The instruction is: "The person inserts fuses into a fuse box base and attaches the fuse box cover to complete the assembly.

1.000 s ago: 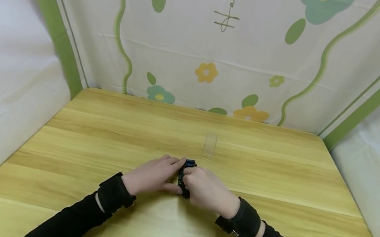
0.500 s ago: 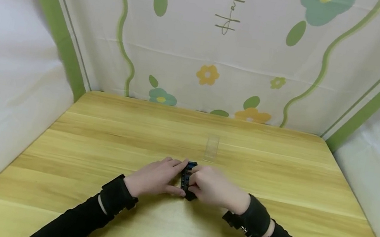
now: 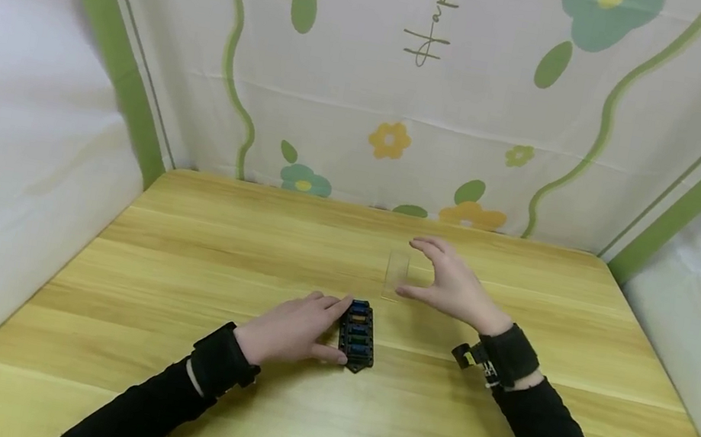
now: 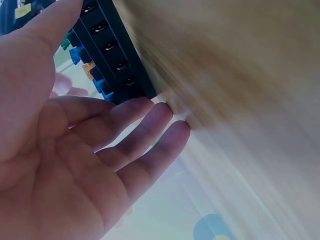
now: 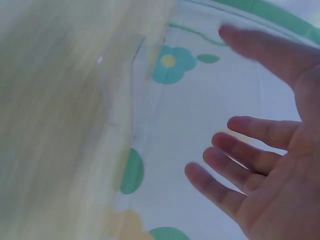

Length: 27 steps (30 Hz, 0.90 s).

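A black fuse box point(image 3: 361, 341) with a row of blue, orange and green blade fuses lies on the table in front of the person. My left hand point(image 3: 295, 330) holds it from the left side, thumb at the near end and index finger at the far end. In the left wrist view, metal terminals line the side of the fuse box point(image 4: 111, 47). Farther back lies a clear plastic cover point(image 3: 396, 271). My right hand point(image 3: 456, 286) is at its right side, thumb and fingers spread apart and holding nothing; the right wrist view shows the cover point(image 5: 119, 82) beyond the fingers.
The wooden table point(image 3: 179, 244) ends at a white cloth backdrop point(image 3: 346, 79) printed with flowers. White cloth walls point(image 3: 29, 103) stand on both sides. Each wrist wears a black strap point(image 3: 222, 359) with a camera.
My right hand has left the fuse box, moved away and to the right, and spread its fingers beside the clear cover. The fuses now show. My left hand stays at the fuse box.
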Tool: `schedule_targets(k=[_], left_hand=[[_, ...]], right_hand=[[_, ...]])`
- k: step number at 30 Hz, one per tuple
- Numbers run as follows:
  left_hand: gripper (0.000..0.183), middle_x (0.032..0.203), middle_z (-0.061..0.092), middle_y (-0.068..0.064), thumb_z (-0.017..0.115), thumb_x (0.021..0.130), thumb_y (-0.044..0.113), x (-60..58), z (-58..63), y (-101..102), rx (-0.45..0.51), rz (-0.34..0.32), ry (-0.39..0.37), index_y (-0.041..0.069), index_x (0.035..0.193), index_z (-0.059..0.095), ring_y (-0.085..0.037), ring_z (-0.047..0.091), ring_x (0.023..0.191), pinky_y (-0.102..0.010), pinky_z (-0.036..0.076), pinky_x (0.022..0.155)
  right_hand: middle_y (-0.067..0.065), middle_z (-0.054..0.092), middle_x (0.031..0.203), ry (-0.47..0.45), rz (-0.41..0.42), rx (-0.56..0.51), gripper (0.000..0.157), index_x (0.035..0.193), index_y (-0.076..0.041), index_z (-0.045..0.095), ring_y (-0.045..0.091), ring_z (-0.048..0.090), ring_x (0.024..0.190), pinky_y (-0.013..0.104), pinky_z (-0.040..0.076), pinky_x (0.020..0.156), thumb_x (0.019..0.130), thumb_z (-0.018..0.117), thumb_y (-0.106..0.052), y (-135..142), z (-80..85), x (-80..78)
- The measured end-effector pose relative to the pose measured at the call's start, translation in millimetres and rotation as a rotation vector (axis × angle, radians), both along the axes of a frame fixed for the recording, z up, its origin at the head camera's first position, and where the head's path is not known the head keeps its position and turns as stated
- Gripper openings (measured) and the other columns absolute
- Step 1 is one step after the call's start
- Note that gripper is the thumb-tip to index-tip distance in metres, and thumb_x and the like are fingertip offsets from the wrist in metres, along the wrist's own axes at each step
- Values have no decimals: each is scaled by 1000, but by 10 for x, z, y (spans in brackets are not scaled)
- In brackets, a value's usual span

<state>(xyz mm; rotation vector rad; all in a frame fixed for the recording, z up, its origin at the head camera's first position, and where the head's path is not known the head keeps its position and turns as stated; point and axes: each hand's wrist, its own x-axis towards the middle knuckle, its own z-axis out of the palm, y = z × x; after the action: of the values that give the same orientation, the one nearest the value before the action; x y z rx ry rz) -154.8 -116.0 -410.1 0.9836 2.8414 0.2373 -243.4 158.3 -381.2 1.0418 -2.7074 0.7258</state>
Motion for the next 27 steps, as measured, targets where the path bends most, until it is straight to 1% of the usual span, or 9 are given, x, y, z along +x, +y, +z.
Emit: schedule_targets(k=[2,6,10,13,17,20,23,27], left_hand=[[93,143,41,-10,52,86,66,6,-9,-1,-1,-4,-4,6,151,25,-26,41,127,-35,36,101],[92,143,41,-11,52,86,65,21,-24,-8,3,-5,-20,5,151,25,-27,41,128,-36,36,101],[92,144,40,-10,53,87,65,20,-17,-20,16,9,-20,6,152,24,-26,40,128,-36,36,101],[92,143,41,-10,52,87,65,8,-9,-25,22,4,-7,6,151,25,-26,41,127,-36,36,101],[92,142,42,-11,53,87,65,0,-6,-25,15,-6,5,5,151,25,-26,42,126,-36,37,100],[92,143,42,-11,52,87,65,-5,-9,-22,8,-10,14,5,151,25,-26,42,127,-36,36,101],[92,143,42,-11,52,87,65,-12,-13,-20,6,-11,18,6,151,24,-26,42,127,-35,36,101],[92,143,42,-11,52,87,65,-11,-7,-19,5,-10,8,6,151,24,-26,42,127,-36,36,101]], right_hand=[[16,35,144,-47,-10,32,94,144,-2,37,35,33,131,46,31,103,74,78,-48,16,-53,-47],[16,26,150,-135,-12,71,108,150,-3,27,36,26,135,49,29,103,70,78,-55,25,-146,-119],[15,23,151,-177,-18,75,112,151,-6,24,35,23,136,49,30,103,68,79,-56,30,-201,-192],[15,22,152,-206,-32,79,114,151,-7,23,35,23,136,50,30,103,66,80,-56,38,-228,-235],[20,23,151,-252,-40,108,119,151,-3,21,38,23,136,52,27,104,64,81,-56,45,-268,-278],[20,24,150,-278,-53,122,123,151,-1,20,38,24,136,51,24,106,61,82,-57,51,-306,-312],[19,26,150,-291,-50,114,126,150,1,21,36,26,135,49,23,106,58,83,-58,55,-343,-338],[18,28,149,-303,-40,100,124,149,2,23,35,28,135,46,25,106,58,84,-57,41,-392,-351]])
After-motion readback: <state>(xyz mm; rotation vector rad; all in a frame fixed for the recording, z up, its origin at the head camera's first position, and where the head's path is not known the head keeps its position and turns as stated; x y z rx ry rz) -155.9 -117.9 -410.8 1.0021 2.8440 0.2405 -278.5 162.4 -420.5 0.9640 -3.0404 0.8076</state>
